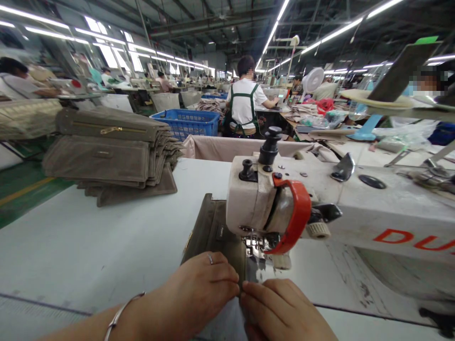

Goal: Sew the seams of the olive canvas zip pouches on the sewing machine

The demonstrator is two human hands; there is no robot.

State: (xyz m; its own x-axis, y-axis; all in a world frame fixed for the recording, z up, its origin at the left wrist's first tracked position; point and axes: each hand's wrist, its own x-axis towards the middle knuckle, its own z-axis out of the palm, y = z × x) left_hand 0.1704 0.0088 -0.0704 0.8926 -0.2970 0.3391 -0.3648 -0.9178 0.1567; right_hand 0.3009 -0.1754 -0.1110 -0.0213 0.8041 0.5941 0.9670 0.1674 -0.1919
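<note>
A dark olive fabric panel [208, 227] with a small label lies under the head of a white sewing machine [249, 194]. Its right edge runs by the metal presser foot [256, 244]. My left hand [199, 289], with a ring and a bracelet, rests on the panel's near part, fingers bent and pinching its edge. Close against it, my right hand [277, 305] grips the same edge with thumb and fingers together. Both hands are just in front of the presser foot. The panel's near end is partly hidden by my hands.
A stack of similar olive fabric pieces [106, 156] sits on the table [71, 241] at the left. Behind are a blue crate [188, 124] and a pink cloth-lined bin [213, 147]. A co-worker [245, 99] sits further ahead. An orange guard [298, 213] curves beside the needle area.
</note>
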